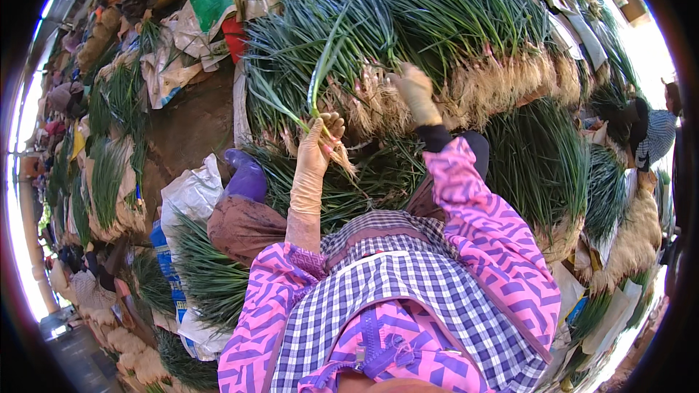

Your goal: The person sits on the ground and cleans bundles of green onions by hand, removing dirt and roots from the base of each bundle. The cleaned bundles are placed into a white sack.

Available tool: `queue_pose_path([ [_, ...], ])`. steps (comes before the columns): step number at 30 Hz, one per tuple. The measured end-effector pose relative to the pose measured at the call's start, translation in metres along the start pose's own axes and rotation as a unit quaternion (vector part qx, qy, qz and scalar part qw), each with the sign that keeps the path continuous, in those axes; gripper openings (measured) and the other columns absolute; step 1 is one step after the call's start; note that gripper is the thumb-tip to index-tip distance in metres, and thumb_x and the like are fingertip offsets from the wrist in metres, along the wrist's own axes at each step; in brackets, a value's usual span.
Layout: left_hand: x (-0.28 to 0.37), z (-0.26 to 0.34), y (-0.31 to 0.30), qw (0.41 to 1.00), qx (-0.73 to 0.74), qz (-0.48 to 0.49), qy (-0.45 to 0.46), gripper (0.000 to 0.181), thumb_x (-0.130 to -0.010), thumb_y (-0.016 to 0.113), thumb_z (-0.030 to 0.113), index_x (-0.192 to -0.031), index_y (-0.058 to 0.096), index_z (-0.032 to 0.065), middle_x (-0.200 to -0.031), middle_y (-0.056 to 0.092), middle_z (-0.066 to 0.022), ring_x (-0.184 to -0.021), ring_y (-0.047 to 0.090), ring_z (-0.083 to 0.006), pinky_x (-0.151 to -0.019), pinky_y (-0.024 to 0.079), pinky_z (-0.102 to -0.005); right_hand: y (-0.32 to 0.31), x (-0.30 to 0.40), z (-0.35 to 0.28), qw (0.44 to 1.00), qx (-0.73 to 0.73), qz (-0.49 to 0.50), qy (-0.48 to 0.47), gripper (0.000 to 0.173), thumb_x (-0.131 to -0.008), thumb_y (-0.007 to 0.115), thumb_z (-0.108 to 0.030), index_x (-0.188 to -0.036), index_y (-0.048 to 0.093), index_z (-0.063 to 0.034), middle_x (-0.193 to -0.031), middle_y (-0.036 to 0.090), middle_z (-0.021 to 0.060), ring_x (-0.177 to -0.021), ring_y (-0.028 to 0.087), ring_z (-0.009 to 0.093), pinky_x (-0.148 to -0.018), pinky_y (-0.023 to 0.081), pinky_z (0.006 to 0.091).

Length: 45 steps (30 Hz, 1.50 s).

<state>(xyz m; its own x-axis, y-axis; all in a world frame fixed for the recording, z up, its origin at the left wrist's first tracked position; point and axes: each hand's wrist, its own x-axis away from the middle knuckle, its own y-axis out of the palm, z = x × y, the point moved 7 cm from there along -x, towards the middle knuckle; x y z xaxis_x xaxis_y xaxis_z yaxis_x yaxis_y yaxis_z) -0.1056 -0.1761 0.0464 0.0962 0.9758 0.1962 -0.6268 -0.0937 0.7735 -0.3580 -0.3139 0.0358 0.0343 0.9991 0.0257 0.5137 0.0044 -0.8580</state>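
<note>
My left hand, in a pale, thin glove, is raised in front of my lap and holds a few green allium stalks, like young garlic or spring onions. Their pinkish bases and pale roots hang out past my palm. My right hand, gloved too, reaches to the root ends of a wide pile of the same plants. Its fingers are at the pink bases and roots; whether they grip a stalk is hard to see. Loose green leaves lie between my legs.
A second large pile lies at the upper right, and another bundle lies by my right side. A white woven sack and a bundle are at my left. Other people sit among more piles on both sides.
</note>
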Motion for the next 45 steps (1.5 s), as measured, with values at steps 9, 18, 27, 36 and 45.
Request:
queue_pose_path([
  [9, 0.012, 0.013, 0.008, 0.994, -0.085, -0.052, -0.035, 0.032, -0.097, 0.053, 0.022, -0.12, 0.057, -0.0002, -0.085, 0.064, -0.0072, -0.072, 0.06, -0.0134, -0.058, 0.047, -0.024, -0.037, -0.011, -0.071, 0.993, -0.106, -0.019, -0.058, 0.043, -0.088, 0.054, -0.045, -0.1, 0.057, -0.004, -0.088, 0.064, 0.0176, -0.079, 0.061, 0.034, -0.069, 0.047, 0.0422],
  [18, 0.008, -0.07, -0.047, 0.97, -0.168, 0.123, -0.126, 0.02, -0.096, 0.055, 0.022, -0.094, 0.06, 0.0038, -0.077, 0.064, -0.0053, -0.06, 0.058, -0.0132, -0.052, 0.045, -0.0238, 0.046, 0.098, -0.1, 0.981, -0.032, -0.077, -0.175, 0.043, -0.082, 0.065, -0.045, -0.106, 0.063, -0.0088, -0.081, 0.066, 0.0128, -0.077, 0.065, 0.031, -0.069, 0.05, 0.0395],
  [27, 0.036, -0.077, -0.017, 0.969, -0.202, 0.018, -0.139, 0.019, -0.096, 0.056, 0.024, -0.096, 0.061, 0.0056, -0.074, 0.063, -0.003, -0.061, 0.058, -0.0109, -0.054, 0.045, -0.0217, 0.121, 0.137, -0.05, 0.698, -0.647, -0.237, 0.197, 0.024, -0.093, 0.056, -0.022, -0.1, 0.062, 0.0, -0.071, 0.06, 0.0041, -0.065, 0.058, 0.016, -0.067, 0.05, 0.0294],
  [36, 0.03, -0.01, -0.015, 0.994, -0.095, -0.032, -0.035, 0.021, -0.09, 0.064, 0.017, -0.101, 0.066, -0.0006, -0.066, 0.061, -0.0037, -0.055, 0.056, -0.0115, -0.049, 0.045, -0.0225, 0.02, 0.062, -0.004, 0.981, -0.162, -0.101, 0.019, 0.031, -0.087, 0.062, -0.03, -0.104, 0.064, -0.0043, -0.089, 0.069, 0.0153, -0.082, 0.066, 0.028, -0.072, 0.051, 0.0364],
  [45, 0.031, -0.023, -0.005, 0.989, -0.139, -0.027, -0.051, 0.022, -0.093, 0.06, 0.019, -0.102, 0.064, -0.0006, -0.058, 0.053, 0.0012, -0.055, 0.055, -0.0112, -0.052, 0.044, -0.0238, -0.019, 0.076, -0.038, 0.994, -0.082, 0.052, -0.059, 0.027, -0.086, 0.06, -0.033, -0.09, 0.06, -0.0066, -0.075, 0.062, 0.0107, -0.067, 0.06, 0.029, -0.063, 0.049, 0.0389],
])
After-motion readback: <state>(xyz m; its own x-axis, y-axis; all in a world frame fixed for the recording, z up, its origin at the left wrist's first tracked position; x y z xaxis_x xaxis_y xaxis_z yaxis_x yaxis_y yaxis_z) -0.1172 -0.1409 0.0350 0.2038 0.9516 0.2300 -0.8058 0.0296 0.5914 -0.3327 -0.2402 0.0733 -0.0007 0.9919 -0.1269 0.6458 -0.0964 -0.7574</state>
